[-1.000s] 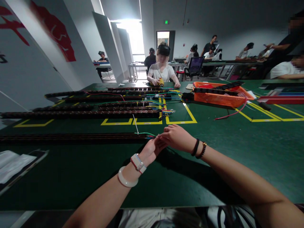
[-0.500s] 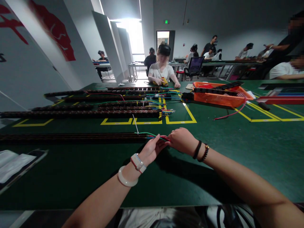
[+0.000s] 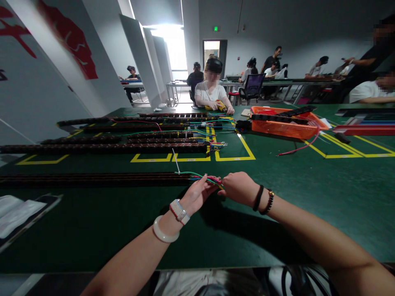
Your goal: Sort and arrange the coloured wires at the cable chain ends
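Green, red, blue and yellow wires come out of the right end of a long dark wrapped bundle lying across the green table. My left hand wears a watch and a white bangle and holds these wires near the bundle's end, thumb on top. Just to its right, my right hand, with dark bracelets at the wrist, is closed around the wires' ends; its fingertips are partly hidden. A white cable tie stands up from the bundle, left of my hands.
More dark bundles lie farther back across yellow tape outlines. An orange basket with dark parts stands at the back right. Across the table a person holds a yellow tool. A white packet lies at left.
My right hand has shifted slightly right and down, and more of the coloured wires show between my hands. Across the table, the person's yellow tool has moved right.
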Motion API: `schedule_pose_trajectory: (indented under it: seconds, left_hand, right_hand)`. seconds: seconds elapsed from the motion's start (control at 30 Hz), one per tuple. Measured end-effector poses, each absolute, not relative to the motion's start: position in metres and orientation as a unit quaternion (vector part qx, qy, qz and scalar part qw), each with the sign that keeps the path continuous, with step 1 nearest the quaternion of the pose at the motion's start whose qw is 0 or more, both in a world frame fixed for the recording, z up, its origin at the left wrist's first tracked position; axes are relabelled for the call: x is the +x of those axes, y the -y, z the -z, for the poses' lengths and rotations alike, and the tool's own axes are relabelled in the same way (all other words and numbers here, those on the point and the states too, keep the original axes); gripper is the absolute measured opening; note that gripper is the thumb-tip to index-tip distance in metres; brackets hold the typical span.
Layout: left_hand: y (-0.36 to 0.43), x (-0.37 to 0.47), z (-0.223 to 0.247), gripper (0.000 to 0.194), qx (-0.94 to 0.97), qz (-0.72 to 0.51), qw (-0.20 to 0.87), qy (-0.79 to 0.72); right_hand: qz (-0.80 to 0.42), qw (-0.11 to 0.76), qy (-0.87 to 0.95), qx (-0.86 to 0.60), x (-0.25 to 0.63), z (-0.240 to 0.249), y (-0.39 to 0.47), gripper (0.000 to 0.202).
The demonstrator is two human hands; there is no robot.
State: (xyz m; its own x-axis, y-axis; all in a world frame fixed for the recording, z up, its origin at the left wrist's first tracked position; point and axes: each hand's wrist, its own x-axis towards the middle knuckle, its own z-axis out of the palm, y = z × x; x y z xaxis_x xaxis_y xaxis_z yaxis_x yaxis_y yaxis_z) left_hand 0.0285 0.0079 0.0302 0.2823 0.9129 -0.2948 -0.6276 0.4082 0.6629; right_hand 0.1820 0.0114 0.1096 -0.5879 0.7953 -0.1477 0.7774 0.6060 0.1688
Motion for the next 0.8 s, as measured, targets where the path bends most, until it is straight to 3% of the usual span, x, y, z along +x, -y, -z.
schedule_pose_trajectory:
  seconds: [0.33, 0.53, 0.7, 0.8]
  left_hand:
    - [-0.01, 0.028, -0.031, 0.032, 0.192, -0.486, 0.791, -0.318]
    - [-0.006, 0.031, -0.041, 0.041, 0.165, -0.5, 0.79, -0.315]
    - [-0.005, 0.033, -0.042, 0.038, 0.164, -0.515, 0.765, -0.35]
    - [-0.005, 0.032, -0.039, 0.035, 0.187, -0.508, 0.772, -0.332]
  right_hand:
    - [-0.037, 0.098, -0.895, 0.434, 0.171, -0.1, 0.002, 0.03]
    - [-0.065, 0.045, -0.877, 0.474, 0.172, -0.116, -0.001, 0.039]
    - [-0.092, -0.015, -0.838, 0.538, 0.184, -0.119, -0.035, 0.043]
    - [-0.075, -0.006, -0.827, 0.557, 0.188, -0.102, -0.057, 0.045]
